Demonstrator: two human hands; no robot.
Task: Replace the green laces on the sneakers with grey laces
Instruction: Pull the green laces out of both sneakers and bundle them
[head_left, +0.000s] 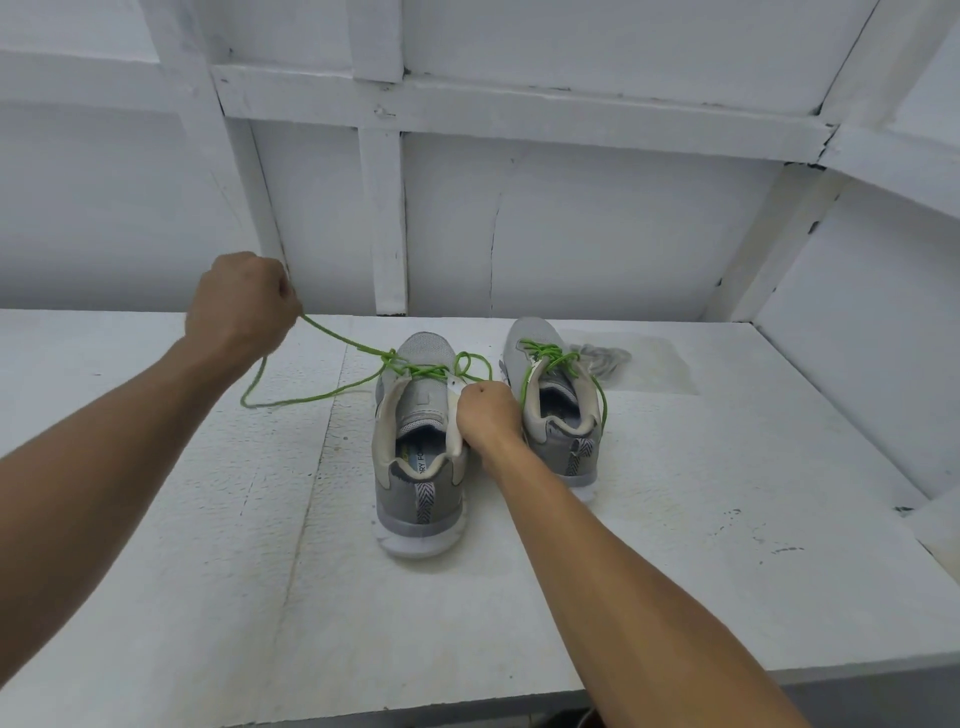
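White surface (208, 519) w/ two sneakers. L hand (241, 306), grip closed on green lace (343, 345), pulls it out & away; R hand (488, 415) pinches near shoe (418, 452) collar to steady it. Grey laces (605, 358) bagged behind.

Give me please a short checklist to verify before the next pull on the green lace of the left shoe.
1. Left hand grips the green lace firmly: ok, fist closed on it.
2. Right hand steadies the left shoe: ok, it pinches the collar.
3. Lace free of knots: cannot tell, loops bunch at the eyelets.
4. Pulled strand is taut: ok; a slack loop also hangs to the table.
5. Right shoe clear of the pull: ok, it stands apart, still laced.
6. Grey laces ready: ok, bundled beyond the right shoe.
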